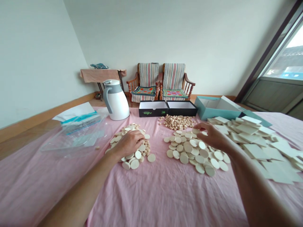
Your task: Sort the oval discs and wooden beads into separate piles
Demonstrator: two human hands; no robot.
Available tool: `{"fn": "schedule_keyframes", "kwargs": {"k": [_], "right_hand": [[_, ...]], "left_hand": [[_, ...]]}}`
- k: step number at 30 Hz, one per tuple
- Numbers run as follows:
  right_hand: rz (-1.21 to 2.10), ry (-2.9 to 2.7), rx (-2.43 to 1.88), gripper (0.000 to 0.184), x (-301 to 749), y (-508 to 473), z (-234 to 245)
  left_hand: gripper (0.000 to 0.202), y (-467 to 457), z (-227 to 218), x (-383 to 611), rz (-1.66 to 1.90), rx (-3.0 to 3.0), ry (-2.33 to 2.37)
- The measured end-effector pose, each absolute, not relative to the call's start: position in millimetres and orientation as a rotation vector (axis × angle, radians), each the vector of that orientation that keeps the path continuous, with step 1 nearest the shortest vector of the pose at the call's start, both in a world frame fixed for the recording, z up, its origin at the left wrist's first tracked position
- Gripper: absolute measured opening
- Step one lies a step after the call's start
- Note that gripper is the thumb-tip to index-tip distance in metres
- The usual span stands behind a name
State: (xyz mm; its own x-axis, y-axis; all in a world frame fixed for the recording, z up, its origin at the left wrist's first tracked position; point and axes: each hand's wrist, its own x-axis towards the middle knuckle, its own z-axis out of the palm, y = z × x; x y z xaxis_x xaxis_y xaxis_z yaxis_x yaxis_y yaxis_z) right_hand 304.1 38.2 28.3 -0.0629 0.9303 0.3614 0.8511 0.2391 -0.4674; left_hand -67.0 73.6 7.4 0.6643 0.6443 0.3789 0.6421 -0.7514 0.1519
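My left hand (131, 142) lies over a mixed pile of pale wooden discs (134, 164) and small round wooden beads (147, 147). Its fingers are together and curled down; the tips, and anything in them, are hidden. One loose disc (151, 158) lies just right of this pile. My right hand (208, 134) is at the far right edge of a second heap of round discs (188, 148). Thumb and fingers close in a pinch on a pale disc (196, 130) there.
Behind the discs is a heap of wooden beads (177, 122). Square wooden pieces (258, 151) spread at right, before a teal box (215, 108). Two black boxes (153, 112) and a white jug (119, 105) stand at the back. Clear plastic packaging (75, 138) lies left on the pink cloth (165, 195).
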Motion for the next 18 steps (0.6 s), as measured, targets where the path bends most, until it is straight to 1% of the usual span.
{"fn": "schedule_keyframes", "kwargs": {"k": [3,8,15,18], "right_hand": [[0.187,-1.869,-1.596,0.027,300,38,30],[0.260,-1.844,-1.531,0.018,255,30,33],[0.462,-2.219,-1.231,0.020,184,7,16],[0.478,-2.326,-1.224,0.019,158,-4,11]], "left_hand": [[0.018,74,7,-67,0.654,2.864,1.102],[0.019,74,8,-67,0.663,2.865,1.118],[0.017,79,8,-71,0.879,2.844,1.125],[0.016,80,7,-72,0.916,2.852,1.163]]}}
